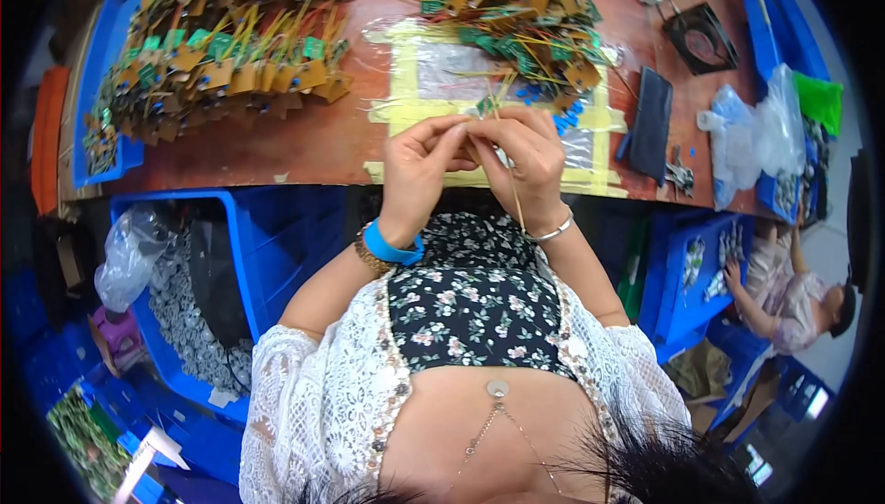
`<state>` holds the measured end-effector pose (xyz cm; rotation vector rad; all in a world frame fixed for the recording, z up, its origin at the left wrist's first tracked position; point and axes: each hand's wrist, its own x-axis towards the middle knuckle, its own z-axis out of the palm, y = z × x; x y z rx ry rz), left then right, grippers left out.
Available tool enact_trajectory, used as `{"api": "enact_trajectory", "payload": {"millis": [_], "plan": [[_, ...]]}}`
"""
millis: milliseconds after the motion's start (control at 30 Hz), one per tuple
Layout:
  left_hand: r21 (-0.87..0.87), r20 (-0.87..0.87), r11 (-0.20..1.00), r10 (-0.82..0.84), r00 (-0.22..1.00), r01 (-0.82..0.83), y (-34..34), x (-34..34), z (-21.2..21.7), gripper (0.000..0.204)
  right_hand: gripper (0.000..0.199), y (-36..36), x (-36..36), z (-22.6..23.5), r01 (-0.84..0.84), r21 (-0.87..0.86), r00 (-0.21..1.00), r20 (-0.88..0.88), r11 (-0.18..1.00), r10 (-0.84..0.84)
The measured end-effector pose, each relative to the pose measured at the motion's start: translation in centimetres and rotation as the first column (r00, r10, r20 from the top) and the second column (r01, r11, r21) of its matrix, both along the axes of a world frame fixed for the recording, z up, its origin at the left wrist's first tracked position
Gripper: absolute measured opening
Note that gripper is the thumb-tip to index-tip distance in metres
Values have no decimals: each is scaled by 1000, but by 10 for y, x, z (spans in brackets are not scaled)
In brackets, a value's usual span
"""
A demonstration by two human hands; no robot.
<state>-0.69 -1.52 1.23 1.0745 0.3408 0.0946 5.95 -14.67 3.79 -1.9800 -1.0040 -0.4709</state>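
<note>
My left hand [417, 170] and my right hand [525, 156] meet fingertip to fingertip over the near edge of the table, both pinched closed. A small green circuit board with thin yellow wires [486, 106] shows just beyond the fingertips, and one wire hangs down past my right wrist. The exact point that my left fingers pinch is hidden. Under my hands lies a clear sheet edged with yellow tape [406, 62]. Small blue parts [570, 117] are scattered beside my right hand. Past them sits a heap of wired circuit boards [525, 20].
A larger pile of wired boards [221, 62] fills the left, partly in a blue tray [101, 34]. To the right lie a dark flat case [651, 122], a black fan [701, 39] and plastic bags [756, 140]. Blue bins [241, 264] stand below; another person [784, 297] sits right.
</note>
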Motion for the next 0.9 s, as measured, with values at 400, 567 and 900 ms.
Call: {"api": "enact_trajectory", "payload": {"millis": [400, 567, 900], "plan": [[515, 500, 394, 584, 640, -761, 150, -5, 65, 17, 30, -10, 6, -1, 94, 97, 993, 55, 991, -100], [871, 451, -94, 538, 712, -481, 212, -9, 59, 22, 31, -18, 6, -15, 134, 126, 989, 53, 983, -141], [944, 321, 105, -63, 945, -314, 66, 116, 20, 24, 31, -28, 5, -37, 184, 114, 973, 121, 976, -197]]}}
